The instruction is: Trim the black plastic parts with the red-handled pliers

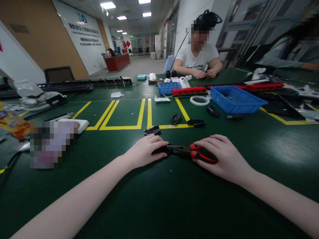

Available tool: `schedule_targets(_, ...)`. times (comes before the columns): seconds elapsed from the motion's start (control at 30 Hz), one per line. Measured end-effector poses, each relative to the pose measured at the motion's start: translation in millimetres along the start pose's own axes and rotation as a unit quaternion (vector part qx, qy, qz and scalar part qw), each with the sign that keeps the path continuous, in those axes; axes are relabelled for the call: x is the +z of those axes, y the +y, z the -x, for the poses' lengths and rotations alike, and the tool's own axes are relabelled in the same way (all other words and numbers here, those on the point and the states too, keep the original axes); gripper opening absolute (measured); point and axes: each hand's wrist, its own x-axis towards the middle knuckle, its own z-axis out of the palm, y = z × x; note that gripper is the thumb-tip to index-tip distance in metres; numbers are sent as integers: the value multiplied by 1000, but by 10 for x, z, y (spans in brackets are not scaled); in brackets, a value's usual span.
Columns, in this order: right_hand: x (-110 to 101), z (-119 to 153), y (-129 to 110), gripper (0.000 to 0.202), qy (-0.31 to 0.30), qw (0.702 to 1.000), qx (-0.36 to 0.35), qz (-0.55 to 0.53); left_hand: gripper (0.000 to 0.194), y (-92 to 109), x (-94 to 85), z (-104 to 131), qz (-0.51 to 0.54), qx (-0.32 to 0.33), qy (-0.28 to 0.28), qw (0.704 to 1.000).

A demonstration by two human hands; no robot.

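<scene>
My left hand point(147, 150) is closed round a small black plastic part point(160, 149) resting low over the green table. My right hand point(219, 156) grips red-and-black long-nose pliers point(203, 154) by the handles. The jaws of the pliers point left and meet the black part's right end; what they pinch there is too small to tell. Just beyond my left hand lies another black part point(152, 130) with a row of small details. Two tiny metal pins point(170, 171) lie on the table below the pliers.
Several black plastic pieces point(175, 119) lie ahead beside yellow tape lines point(122, 127). A blue bin point(236, 99) stands at right, with a white ring point(199, 100) left of it. A white device point(81, 125) lies at left. Across the table, a person point(198, 59) handles something small.
</scene>
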Motion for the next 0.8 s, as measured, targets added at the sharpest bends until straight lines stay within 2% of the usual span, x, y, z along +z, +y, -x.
schedule_targets(0.33,5,14,-2,38,-13,1000,17,-19,37,-28,38,-9,-6,15,14,1000)
schedule_targets(0.8,0,23,-26,36,-6,1000,5,2,35,-13,58,-21,-31,35,24,999)
